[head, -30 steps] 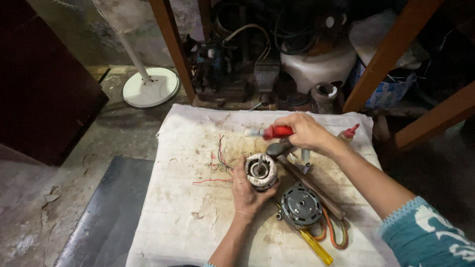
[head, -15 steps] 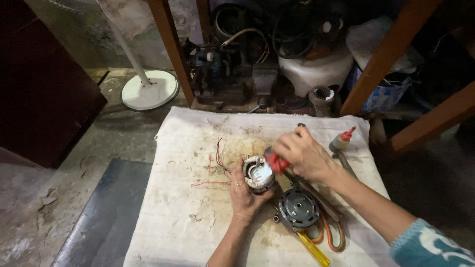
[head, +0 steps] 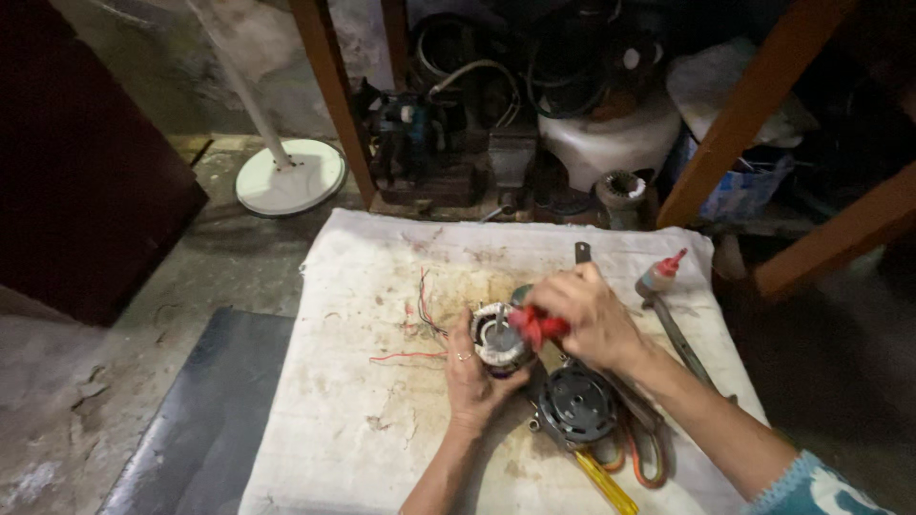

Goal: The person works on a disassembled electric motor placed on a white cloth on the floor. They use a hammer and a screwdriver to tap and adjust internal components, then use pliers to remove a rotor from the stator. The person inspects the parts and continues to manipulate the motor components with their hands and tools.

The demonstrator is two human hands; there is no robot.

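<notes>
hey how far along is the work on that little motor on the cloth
Done: the motor is apart, with a dark end cover lying loose on the stained cloth.
In hand: the left hand steadies the wound stator; the right hand holds a red-handled tool at its centre.
Left: the cover is off and thin wires trail free.

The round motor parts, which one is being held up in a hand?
The silvery wound motor part, cupped in the left hand. The dark round cover just lies on the cloth, untouched.

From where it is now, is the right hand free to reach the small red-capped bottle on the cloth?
Probably yes: the bottle stands clear just beside the right hand, nothing between, though that hand grips a red-handled tool.
</notes>
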